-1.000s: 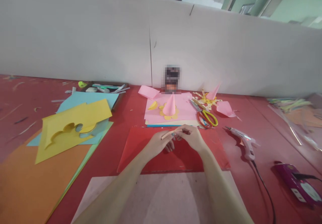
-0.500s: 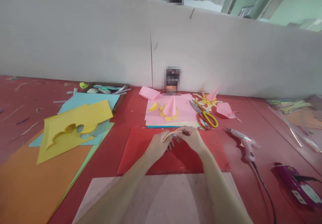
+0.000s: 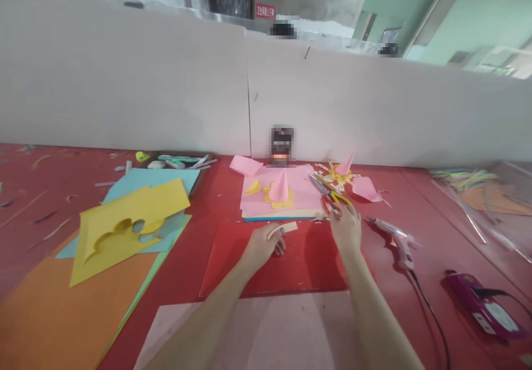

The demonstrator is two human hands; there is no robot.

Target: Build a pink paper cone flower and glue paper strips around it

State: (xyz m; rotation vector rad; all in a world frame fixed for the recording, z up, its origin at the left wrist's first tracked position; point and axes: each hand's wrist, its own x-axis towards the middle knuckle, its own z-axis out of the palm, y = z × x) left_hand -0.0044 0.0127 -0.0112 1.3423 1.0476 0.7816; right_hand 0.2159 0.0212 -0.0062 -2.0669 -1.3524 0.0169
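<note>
My left hand is closed on a pale paper strip above the red board; a ring shows on one finger. My right hand reaches to the handles of the scissors, fingers curled onto the red and yellow loops; the hand hides part of them. Left of the scissors, a pink paper cone stands on a yellow paper flower on a stack of pink sheets. A second pink cone rests on yellow cut-outs behind the scissors.
A glue gun with a cord lies to the right, near a purple device. Yellow paper with a cut-out, blue and orange sheets lie left. A tray of tools stands behind. A white partition closes the back.
My right hand has left the strip and moved right to the scissors' handles. My left hand keeps the strip. The view has tilted up slightly.
</note>
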